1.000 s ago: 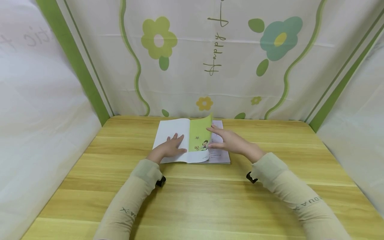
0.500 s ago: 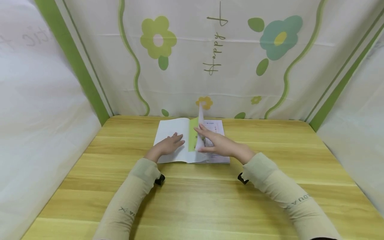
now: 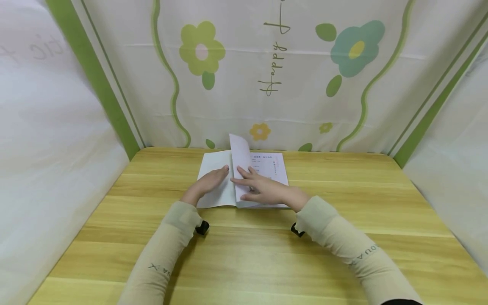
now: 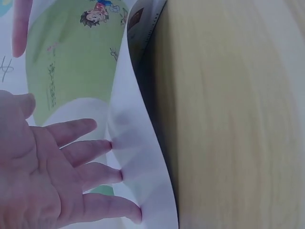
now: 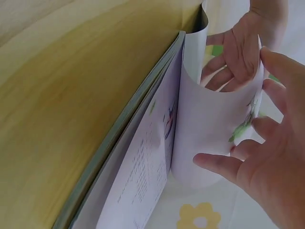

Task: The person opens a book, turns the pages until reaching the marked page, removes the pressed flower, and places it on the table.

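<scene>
A book (image 3: 280,169) lies open on the wooden table (image 3: 244,254), one page (image 3: 239,154) standing up near the spine and leaning left. My right hand (image 3: 263,189) is against that page with its fingers spread. In the right wrist view the page (image 5: 209,124) bows outward and the fingertips (image 5: 205,160) touch its face and outer edge. My left hand (image 3: 207,183) rests over the left-hand page (image 3: 219,159). From the left wrist its extended fingers (image 4: 105,207) meet the curled white page edge (image 4: 147,143), beside a green page with a cartoon child (image 4: 95,16).
A white curtain printed with flowers (image 3: 202,51) hangs behind the table's far edge. White fabric walls (image 3: 57,148) flank both sides. Dark wrist mounts (image 3: 202,227) show below each cuff.
My right hand has moved left, carrying the page from the right side up and over past the spine. The green page is covered in the head view. My left hand shifts slightly.
</scene>
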### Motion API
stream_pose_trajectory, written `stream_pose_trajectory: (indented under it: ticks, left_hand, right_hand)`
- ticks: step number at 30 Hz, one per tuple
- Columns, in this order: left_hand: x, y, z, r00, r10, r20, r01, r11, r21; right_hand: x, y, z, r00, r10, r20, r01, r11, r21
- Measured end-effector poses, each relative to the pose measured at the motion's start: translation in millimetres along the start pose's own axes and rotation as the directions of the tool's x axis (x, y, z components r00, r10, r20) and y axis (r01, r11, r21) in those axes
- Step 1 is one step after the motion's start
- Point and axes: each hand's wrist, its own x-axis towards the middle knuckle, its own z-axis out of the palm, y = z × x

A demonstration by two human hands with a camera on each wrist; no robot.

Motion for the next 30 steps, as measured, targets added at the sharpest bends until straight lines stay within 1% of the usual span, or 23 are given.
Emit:
stream_pose_trajectory:
  ticks: [4,6,10,12,16,20,22,24,27,28,30]
  left_hand:
    - [1.9,-0.7,0.3,1.0,0.007,-0.027,-0.008,0.998,-0.064]
    - [1.7,-0.1,0.8,0.999,0.008,-0.037,-0.011,0.997,-0.075]
    - [-0.8,1.7,2.2,0.999,-0.02,-0.049,0.016,0.997,-0.072]
    - [-1.5,1.9,3.2,0.998,-0.024,-0.053,0.02,0.998,-0.066]
    - [-2.3,1.7,4.9,0.997,-0.014,-0.073,0.009,0.998,-0.068]
    - [-1.9,0.9,5.7,0.995,-0.022,-0.092,0.019,0.999,-0.035]
    - [-1.4,0.5,6.1,0.995,-0.015,-0.096,0.015,1.0,-0.005]
    - [0.1,-0.4,7.1,0.995,0.013,-0.096,-0.01,1.0,0.028]
    - [2.0,-0.2,8.5,0.993,0.077,-0.092,-0.069,0.994,0.081]
    - [2.2,0.2,8.8,0.992,0.09,-0.089,-0.081,0.992,0.1]
    - [2.4,1.2,9.6,0.993,0.098,-0.072,-0.087,0.987,0.136]
  right_hand:
    - [2.4,-2.0,3.1,1.0,-0.006,0.02,0.006,1.0,0.019]
    - [3.5,-3.1,4.5,0.999,-0.007,0.035,0.006,1.0,0.028]
    - [4.5,-5.3,7.2,0.998,-0.01,0.067,0.008,1.0,0.028]
    - [4.2,-6.1,8.4,0.997,-0.012,0.078,0.01,1.0,0.022]
    - [2.8,-7.8,9.2,0.996,-0.012,0.089,0.01,1.0,0.023]
    - [2.3,-8.0,10.3,0.995,0.0,0.1,-0.001,1.0,0.011]
    - [2.3,-7.8,11.3,0.994,0.005,0.107,-0.004,1.0,-0.003]
    - [2.8,-7.7,12.4,0.994,0.002,0.111,0.0,1.0,-0.018]
    - [3.7,-7.8,13.4,0.994,-0.007,0.113,0.01,1.0,-0.028]
    - [3.8,-7.9,13.5,0.993,-0.009,0.114,0.012,1.0,-0.026]
    - [4.1,-7.8,13.6,0.993,-0.011,0.116,0.013,1.0,-0.016]
